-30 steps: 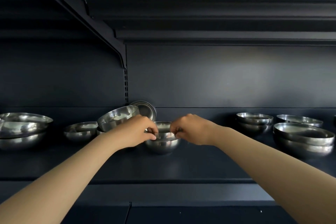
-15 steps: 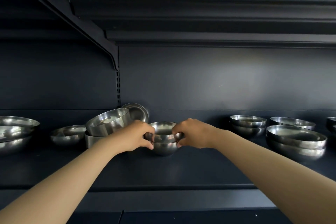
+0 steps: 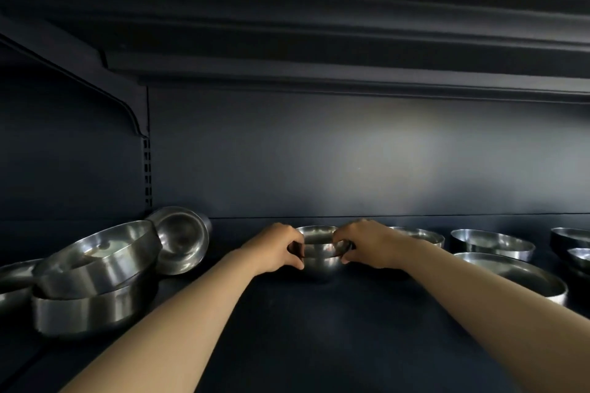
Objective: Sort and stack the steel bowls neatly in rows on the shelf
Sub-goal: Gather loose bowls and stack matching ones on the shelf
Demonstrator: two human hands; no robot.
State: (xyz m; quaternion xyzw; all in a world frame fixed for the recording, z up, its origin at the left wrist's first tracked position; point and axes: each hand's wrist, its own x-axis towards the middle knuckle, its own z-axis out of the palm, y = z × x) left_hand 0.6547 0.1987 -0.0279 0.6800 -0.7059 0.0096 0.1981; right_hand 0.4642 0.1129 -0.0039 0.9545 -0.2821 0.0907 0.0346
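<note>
Small bowl (image 3: 321,252): polished steel, glossy, mirror-like band along the side. Tilted large bowl (image 3: 95,262) and the bowl under it (image 3: 92,313): same steel, smooth, streaked highlights. Wide shallow bowl (image 3: 510,274): duller sheen inside. Shelf (image 3: 303,329) and back panel (image 3: 351,153): dark, matt, painted-looking, smooth.

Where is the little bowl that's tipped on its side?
In the head view, the tipped bowl is at the back left of the shelf, leaning behind the tilted big bowl, left of the left hand.
</note>
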